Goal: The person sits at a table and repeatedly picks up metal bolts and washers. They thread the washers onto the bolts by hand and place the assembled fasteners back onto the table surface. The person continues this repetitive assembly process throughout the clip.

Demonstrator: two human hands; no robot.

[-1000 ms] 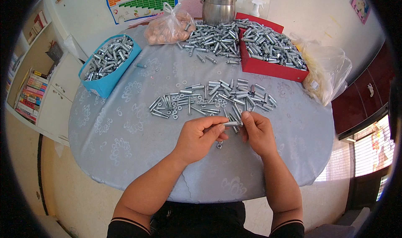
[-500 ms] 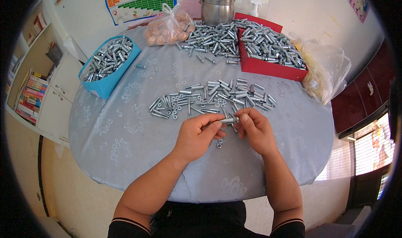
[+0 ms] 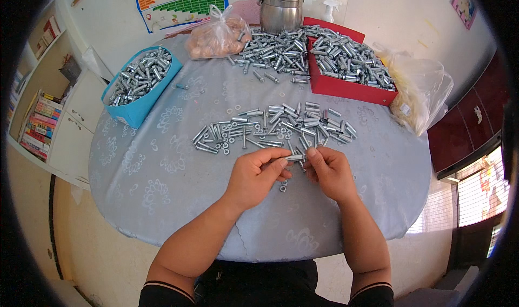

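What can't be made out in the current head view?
All in the head view:
Metal fastener: its right end is hidden by the right hand.
Red box: floor buried under bolts.
Loose nuts: threads too small.
Black sleeves: cut off by the lower edge.

Rounded table (image 3: 338, 237), silver-grey floral cloth (image 3: 184, 199) over it. Mid-table: loose bolts (image 3: 310, 122), hex nuts (image 3: 226, 151) among them, mostly leftward. Left: blue open box (image 3: 143, 108). Back: knotted clear bag (image 3: 213, 42), lidded steel canister (image 3: 281, 9), large bolt heap (image 3: 275, 53). Right: red box (image 3: 351, 91), untied-looking plastic bag (image 3: 419, 99) just beside.
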